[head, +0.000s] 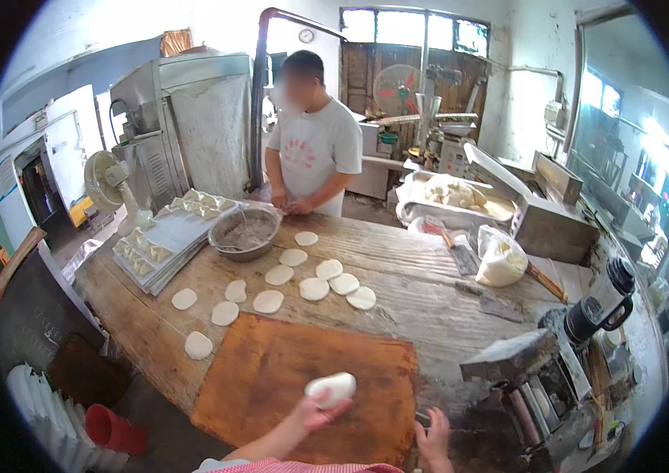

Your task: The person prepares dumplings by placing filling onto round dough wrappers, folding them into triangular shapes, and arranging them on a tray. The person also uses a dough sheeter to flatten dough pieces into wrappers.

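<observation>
My left hand (324, 409) holds a pale piece of dough (331, 389) above an orange-brown cutting board (263, 378). The dough looks blurred, so its exact shape is unclear. At the board's right edge is my right hand (434, 439), its thumb and fingers around or beside a small grey object (422, 419) that is mostly hidden. Beyond the board, several flat dough rounds lie on the wooden table. One dough round (198, 345) sits left of the board; another dough round (361, 298) slightly overlaps its neighbour.
A metal bowl of filling (246, 232) stands beside stacked trays (160, 260) of shaped dumplings. Across the table (393, 254) a person (314, 148) works with both hands low. To the right are a cleaver (462, 255), a bagged dough lump (499, 260), a black-lidded flask (598, 304) and a roller machine (524, 378).
</observation>
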`<action>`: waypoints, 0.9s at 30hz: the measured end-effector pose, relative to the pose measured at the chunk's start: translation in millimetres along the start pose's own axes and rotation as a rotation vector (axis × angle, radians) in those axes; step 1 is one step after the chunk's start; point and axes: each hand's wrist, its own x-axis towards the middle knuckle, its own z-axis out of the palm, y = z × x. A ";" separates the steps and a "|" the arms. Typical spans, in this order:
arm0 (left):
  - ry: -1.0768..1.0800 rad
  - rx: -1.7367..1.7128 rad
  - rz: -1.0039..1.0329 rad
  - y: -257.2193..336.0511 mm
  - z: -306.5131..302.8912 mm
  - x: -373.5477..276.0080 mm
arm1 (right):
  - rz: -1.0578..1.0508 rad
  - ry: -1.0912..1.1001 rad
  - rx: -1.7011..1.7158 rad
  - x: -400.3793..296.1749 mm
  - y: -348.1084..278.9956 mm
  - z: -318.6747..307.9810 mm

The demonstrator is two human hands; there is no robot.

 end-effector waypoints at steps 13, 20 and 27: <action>-0.711 0.808 -0.133 -92.2 52.0 -0.4 | 0.415 -0.218 0.351 -11.4 -58.4 -56.3; -1.014 1.326 0.303 -137.5 181.2 -10.3 | 0.342 0.162 0.526 -2.6 -35.6 -154.1; -1.174 1.553 0.549 -186.7 308.0 32.6 | 0.134 0.067 0.215 33.3 27.7 -270.2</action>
